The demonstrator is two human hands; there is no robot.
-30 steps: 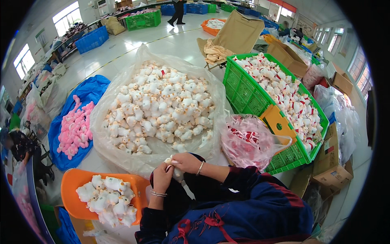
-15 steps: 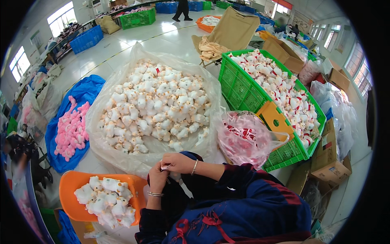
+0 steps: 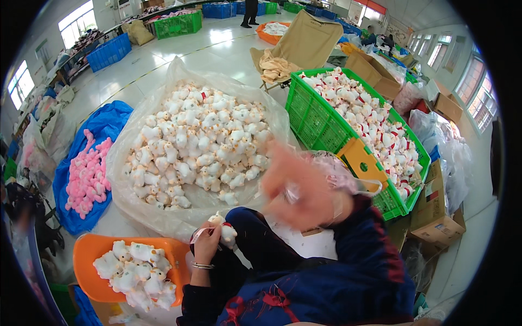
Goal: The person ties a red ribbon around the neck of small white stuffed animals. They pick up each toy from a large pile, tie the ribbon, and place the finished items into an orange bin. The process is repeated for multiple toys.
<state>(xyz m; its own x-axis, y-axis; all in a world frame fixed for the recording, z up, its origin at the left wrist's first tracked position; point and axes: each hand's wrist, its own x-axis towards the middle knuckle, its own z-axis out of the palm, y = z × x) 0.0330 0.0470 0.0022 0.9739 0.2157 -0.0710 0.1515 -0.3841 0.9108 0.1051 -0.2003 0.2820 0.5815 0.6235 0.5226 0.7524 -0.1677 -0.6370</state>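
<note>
My left hand (image 3: 206,243), with a bracelet at its wrist, is closed on a small white plush toy (image 3: 228,234) over my lap. Some red shows at the toy's neck, and a pale strip lies by my fingers. Smeared by motion, my right hand (image 3: 299,187) is raised in front of a clear bag (image 3: 337,165) with red and pink pieces; its fingers cannot be made out. Beyond my knees, a big translucent sheet (image 3: 122,182) bears a heap of white plush toys (image 3: 201,141). An orange tub (image 3: 87,271) with more white toys (image 3: 138,271) stands at my left.
At the right, a green crate (image 3: 312,119) is full of white toys with red at the neck. Pink plush pieces (image 3: 87,179) lie on a blue sheet (image 3: 117,114) at the left. Cardboard boxes (image 3: 437,217), a beige folding chair (image 3: 304,41) and a standing person (image 3: 250,12) are farther off.
My hands were together over my lap; the right has swung up and to the right, away from the left. The toy in my left hand now shows. The far person has shifted slightly right.
</note>
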